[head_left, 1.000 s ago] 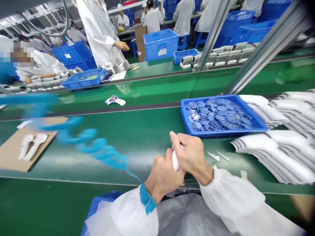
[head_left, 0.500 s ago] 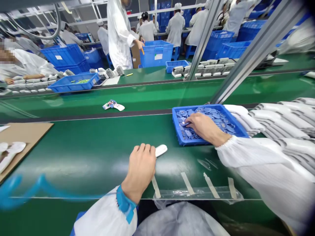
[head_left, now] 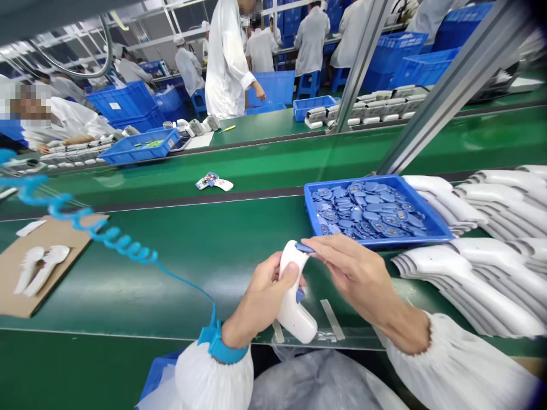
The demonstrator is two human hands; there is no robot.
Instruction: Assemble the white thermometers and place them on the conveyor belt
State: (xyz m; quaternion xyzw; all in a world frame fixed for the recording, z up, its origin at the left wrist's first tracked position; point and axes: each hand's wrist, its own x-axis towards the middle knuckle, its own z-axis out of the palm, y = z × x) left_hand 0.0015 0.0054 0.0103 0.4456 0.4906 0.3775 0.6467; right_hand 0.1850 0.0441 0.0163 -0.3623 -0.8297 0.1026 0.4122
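Note:
My left hand (head_left: 261, 299) is closed around a white handle-shaped plastic shell (head_left: 293, 302), held upright above the near edge of the green belt. My right hand (head_left: 352, 273) pinches a small blue part (head_left: 304, 248) and holds it against the top end of the shell. A blue coiled cord (head_left: 106, 236) runs from the blue strap on my left wrist off to the left. Just behind my right hand stands a blue tray (head_left: 427, 212) filled with several of the same blue parts.
Rows of white shells (head_left: 474, 267) lie stacked at the right. A cardboard sheet (head_left: 12, 290) with two white shells lies at the left. A small packet (head_left: 213, 182) lies on the far belt. Tape strips (head_left: 332, 319) stick to the near edge. Other workers stand beyond.
My right hand left the blue tray with a blue part and came to the shell. My left hand lifted the shell off the belt and turned it upright.

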